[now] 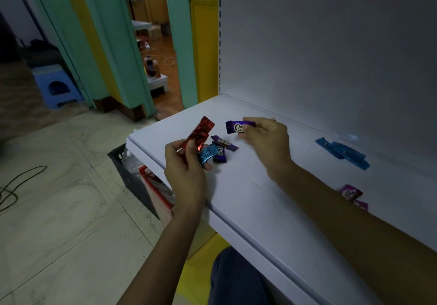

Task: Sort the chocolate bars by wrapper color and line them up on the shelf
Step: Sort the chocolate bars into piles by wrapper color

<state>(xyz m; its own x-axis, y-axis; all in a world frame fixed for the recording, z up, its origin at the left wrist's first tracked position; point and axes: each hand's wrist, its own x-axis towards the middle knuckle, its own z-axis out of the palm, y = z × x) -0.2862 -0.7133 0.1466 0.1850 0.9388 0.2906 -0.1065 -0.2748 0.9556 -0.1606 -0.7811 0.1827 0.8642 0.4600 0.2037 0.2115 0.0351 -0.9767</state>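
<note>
My left hand (185, 174) grips a long red-wrapped bar (201, 132) and a light blue bar (207, 153) above the left end of the white shelf (248, 186). Two dark purple bars (222, 149) lie on the shelf just right of that hand. My right hand (269, 139) pinches another purple bar (238, 126) by its right end, slightly above the shelf. Blue bars (343, 153) lie in a row near the shelf's back right. Pinkish-purple bars (352, 195) show at the right, partly hidden behind my right forearm.
A white back panel (331, 56) rises behind the shelf. Below the shelf's left end sits a dark crate (132, 174) holding red packaging. A tiled floor with a black cable (14, 186), a blue stool (56, 87) and a green doorway lie to the left.
</note>
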